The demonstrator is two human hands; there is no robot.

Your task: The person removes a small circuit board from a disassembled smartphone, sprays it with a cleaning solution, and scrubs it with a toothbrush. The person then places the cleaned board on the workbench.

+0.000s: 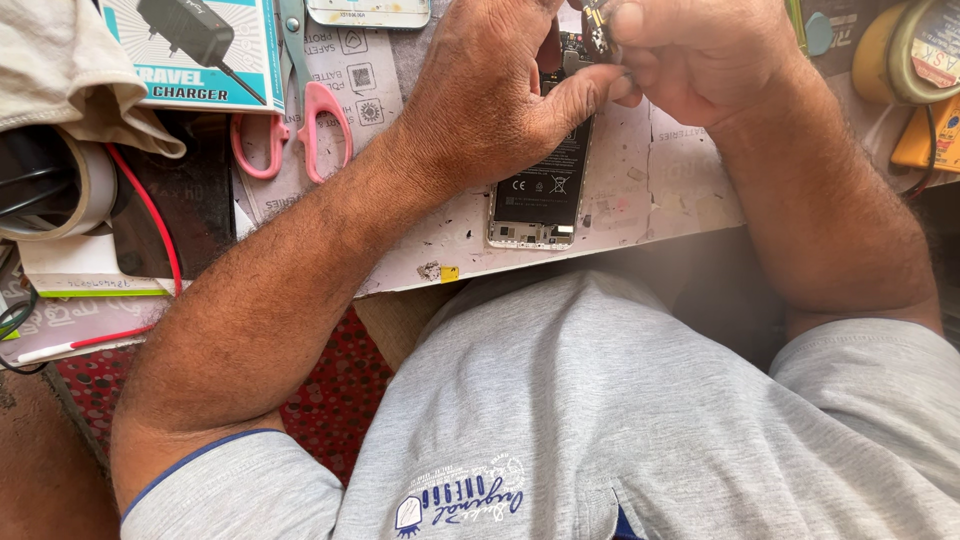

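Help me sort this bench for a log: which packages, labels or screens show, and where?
Charger box: top left, flat, white and teal, dark charger pictured.
Battery label: inside opened phone under left hand, black with white marks.
Printed sheet: beneath pink-handled scissors, pale grey.

— Left of the pink-handled scissors (pixel 292 118)?
— Charger box (pixel 190 50), blue and white; lower left, tape roll (pixel 75 190) and red wire (pixel 150 215).
— Far right of the scissors?
— Yellow device (pixel 905 50) at the worktop (pixel 640 190) edge.
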